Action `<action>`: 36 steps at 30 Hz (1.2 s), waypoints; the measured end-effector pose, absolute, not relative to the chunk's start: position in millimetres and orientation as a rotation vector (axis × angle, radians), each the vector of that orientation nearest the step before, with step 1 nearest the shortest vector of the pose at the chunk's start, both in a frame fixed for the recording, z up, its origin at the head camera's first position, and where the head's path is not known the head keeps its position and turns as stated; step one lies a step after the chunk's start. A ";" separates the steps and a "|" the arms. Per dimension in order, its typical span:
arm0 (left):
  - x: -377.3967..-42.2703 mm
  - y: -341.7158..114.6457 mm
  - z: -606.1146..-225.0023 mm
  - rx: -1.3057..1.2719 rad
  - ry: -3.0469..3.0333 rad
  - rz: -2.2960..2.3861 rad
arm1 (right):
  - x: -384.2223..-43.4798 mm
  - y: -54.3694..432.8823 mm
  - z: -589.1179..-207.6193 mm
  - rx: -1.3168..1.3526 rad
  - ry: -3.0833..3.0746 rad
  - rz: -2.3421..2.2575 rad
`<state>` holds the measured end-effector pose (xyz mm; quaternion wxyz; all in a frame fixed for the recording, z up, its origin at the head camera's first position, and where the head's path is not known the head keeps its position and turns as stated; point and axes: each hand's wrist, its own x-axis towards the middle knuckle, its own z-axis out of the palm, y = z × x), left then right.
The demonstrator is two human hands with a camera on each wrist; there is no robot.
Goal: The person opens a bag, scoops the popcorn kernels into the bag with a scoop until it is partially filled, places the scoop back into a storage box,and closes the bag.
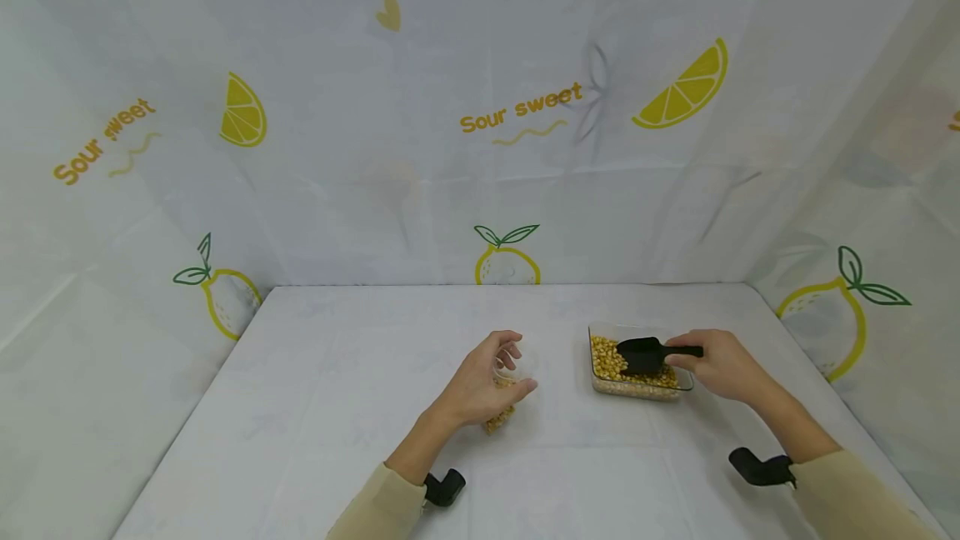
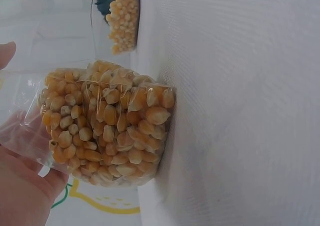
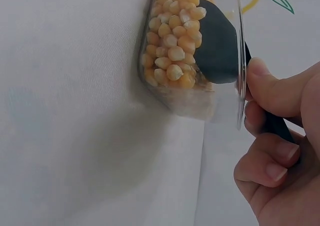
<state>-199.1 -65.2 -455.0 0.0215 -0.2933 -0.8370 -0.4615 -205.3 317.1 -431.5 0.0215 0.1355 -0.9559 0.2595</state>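
A clear plastic bag (image 2: 107,128) with corn kernels in its lower part stands upright on the white table. Curved around its upper part is my left hand (image 1: 480,386), thumb on one side and fingers on the other. My right hand (image 1: 720,363) grips the handle of a small black scoop (image 1: 641,355). The scoop's blade sits among the corn kernels (image 3: 172,46) in a clear rectangular container (image 1: 637,392), to the right of the bag. In the right wrist view, the fingers wrap the handle just outside the container's rim.
The table (image 1: 300,382) is covered in white cloth. Behind and beside it hang white sheets (image 1: 420,190) printed with lemons and lettering. A black wrist camera (image 1: 446,487) sits at the left wrist, another (image 1: 761,469) at the right.
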 end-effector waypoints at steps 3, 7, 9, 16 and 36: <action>-199.5 -65.5 -455.1 -0.914 -2.589 -1.432 | -207.3 315.4 -433.8 0.415 -2.970 0.824; -200.2 -65.2 -455.6 -0.918 -2.587 -1.431 | -210.8 314.1 -439.7 0.409 -2.979 0.863; -200.2 -64.9 -455.4 -0.918 -2.586 -1.431 | -212.4 314.2 -442.9 0.410 -2.981 0.883; -199.6 -64.7 -454.5 -0.907 -2.595 -1.432 | -214.9 312.9 -448.2 0.385 -2.992 0.927; -200.7 -65.5 -457.1 -0.919 -2.588 -1.404 | -210.8 317.7 -451.9 0.398 -2.943 1.082</action>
